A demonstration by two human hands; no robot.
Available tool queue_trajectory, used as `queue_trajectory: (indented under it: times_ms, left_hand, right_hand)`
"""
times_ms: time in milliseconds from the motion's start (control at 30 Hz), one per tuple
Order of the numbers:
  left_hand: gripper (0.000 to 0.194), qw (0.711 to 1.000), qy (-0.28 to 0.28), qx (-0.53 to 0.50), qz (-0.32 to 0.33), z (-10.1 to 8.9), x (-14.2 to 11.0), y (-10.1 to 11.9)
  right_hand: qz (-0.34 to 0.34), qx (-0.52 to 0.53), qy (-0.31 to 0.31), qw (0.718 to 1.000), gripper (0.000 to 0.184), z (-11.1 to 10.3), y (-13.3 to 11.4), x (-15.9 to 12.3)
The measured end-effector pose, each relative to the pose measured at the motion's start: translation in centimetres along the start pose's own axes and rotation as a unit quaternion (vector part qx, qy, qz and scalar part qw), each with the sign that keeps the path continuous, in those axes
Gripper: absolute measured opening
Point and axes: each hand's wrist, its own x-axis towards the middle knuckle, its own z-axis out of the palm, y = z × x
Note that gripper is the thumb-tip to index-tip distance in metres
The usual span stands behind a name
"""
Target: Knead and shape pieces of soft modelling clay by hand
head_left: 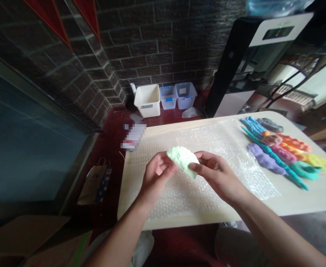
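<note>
A flattened, pale green piece of modelling clay with an uneven edge is held up between my two hands. My left hand pinches its left end between thumb and fingers. On the other side my right hand grips the right end, its thumb pressed on the near face. Beneath the hands a sheet of bubble wrap lies on the pale wooden table. Several lumps of coloured clay rest at the table's right, among them a purple lump, a blue lump and a yellow lump.
A long teal stick lies diagonally among the clay. Beyond the table a white bin and two clear plastic bins stand by the brick wall. A paper bag is on the floor at left. A tall black-and-white machine rises behind.
</note>
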Motion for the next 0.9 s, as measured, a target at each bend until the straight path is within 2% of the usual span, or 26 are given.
queue_trajectory:
  times_ms: [67,167,267,433,500,600,700,900]
  left_hand:
    - [0.032,0.998,-0.017,-0.045,-0.029,0.1,0.1,0.0]
    - [0.025,0.997,0.008,-0.064,-0.031,0.3,0.1,0.1]
    - [0.021,0.997,0.017,-0.065,-0.027,0.3,0.0,0.4]
    - [0.03,0.998,0.004,-0.065,-0.003,0.0,0.1,0.5]
    - [0.036,0.998,0.003,-0.055,0.005,0.0,0.1,0.5]
    - [0.033,1.0,0.017,-0.022,0.002,0.0,0.0,0.6]
    - [0.025,1.0,0.02,0.002,-0.001,0.1,-0.4,0.6]
    - [0.024,1.0,-0.018,0.012,-0.018,0.4,-1.0,0.8]
  right_hand:
    - [0.001,-0.009,-0.017,1.0,0.029,0.1,0.1,0.0]
    - [-0.01,-0.006,-0.031,0.999,0.036,0.1,0.1,0.0]
    - [-0.008,-0.016,-0.039,0.999,0.033,0.0,0.3,0.1]
    - [-0.043,-0.049,-0.035,0.997,0.028,-0.3,0.1,0.2]
    - [-0.041,-0.057,-0.036,0.997,0.028,-0.3,-0.1,0.1]
    - [-0.029,-0.066,-0.044,0.996,0.031,0.1,-0.4,0.0]
    - [-0.039,-0.087,-0.026,0.995,0.036,0.5,-0.5,-0.2]
    - [-0.032,-0.125,0.029,0.991,0.034,0.7,-0.2,-0.4]
